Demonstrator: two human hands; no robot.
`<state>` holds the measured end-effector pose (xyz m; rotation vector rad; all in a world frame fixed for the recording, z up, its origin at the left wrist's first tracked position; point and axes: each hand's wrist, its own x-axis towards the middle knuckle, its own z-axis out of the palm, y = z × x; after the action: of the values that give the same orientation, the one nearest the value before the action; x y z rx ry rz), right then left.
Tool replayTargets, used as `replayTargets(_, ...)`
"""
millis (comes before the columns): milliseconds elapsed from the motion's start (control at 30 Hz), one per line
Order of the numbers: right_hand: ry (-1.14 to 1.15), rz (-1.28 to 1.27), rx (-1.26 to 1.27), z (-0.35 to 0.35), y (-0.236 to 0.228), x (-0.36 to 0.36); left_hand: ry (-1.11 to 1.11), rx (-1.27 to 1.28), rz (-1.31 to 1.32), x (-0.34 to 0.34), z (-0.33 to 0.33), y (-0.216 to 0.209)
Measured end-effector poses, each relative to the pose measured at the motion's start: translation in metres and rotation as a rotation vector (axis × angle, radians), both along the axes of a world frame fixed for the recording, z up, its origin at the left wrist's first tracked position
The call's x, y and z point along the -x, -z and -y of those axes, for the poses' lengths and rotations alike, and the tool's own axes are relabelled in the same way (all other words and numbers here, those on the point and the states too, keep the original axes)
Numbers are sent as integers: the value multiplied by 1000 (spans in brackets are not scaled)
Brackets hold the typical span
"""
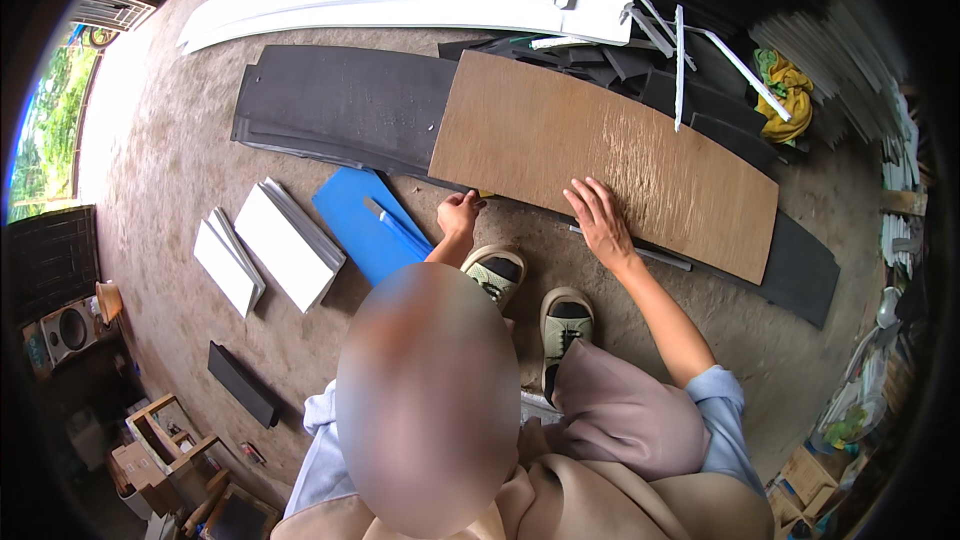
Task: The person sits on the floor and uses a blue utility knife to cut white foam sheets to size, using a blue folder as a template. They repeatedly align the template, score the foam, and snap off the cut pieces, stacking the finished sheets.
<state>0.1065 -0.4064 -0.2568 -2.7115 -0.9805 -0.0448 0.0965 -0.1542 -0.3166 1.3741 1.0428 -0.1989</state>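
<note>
A brown plywood board (590,150) lies slanted on top of dark grey foam sheets (350,90) on the floor. Fingers stretched out, my right hand (600,220) rests flat on the board's near edge. My left hand (459,217) is closed beside the board's near left corner. A small yellow thing (485,193) shows at its fingertips; most of it is hidden, so its kind is unclear. Below the board's near edge, a thin grey strip (655,258) lies partly covered.
To the left lie a blue sheet (360,215) with a knife-like tool (385,215) on it, stacks of white panels (285,240) and a black block (243,383). Long white sheets (380,5) stretch across the far side. White strips (680,70) and a yellow cloth (785,95) lie far right.
</note>
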Motion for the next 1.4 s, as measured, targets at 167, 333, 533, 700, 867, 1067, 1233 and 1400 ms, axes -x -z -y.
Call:
replayTargets(167, 16, -64, -76, -10, -8, 4, -31, -40, 94, 15, -22, 1)
replayTargets(333, 249, 85, -257, -3, -6, -25, -104, -318, 55, 6, -23, -23)
replayTargets(533, 243, 25, -125, 18, -1, -96, -16, -448, 94, -6, -41, -22)
replayTargets(700, 356, -82, 37, 13, 5, -138, -271, 184, 232, -7, -27, -44)
replayTargets(867, 367, -182, 98, 11, 3, -146, -159, 123, 133, -14, -42, -38)
replayTargets(1067, 375, -293, 147, 2, -6, -155, -103, 11, 123, -13, -48, -38)
replayTargets(1233, 420, -415, 37, 7, -5, -173, -66, 4, 90, -16, -43, -46)
replayTargets(1400, 382, -434, 10, 4, -4, -162, -81, 64, 130, 0, -52, -40)
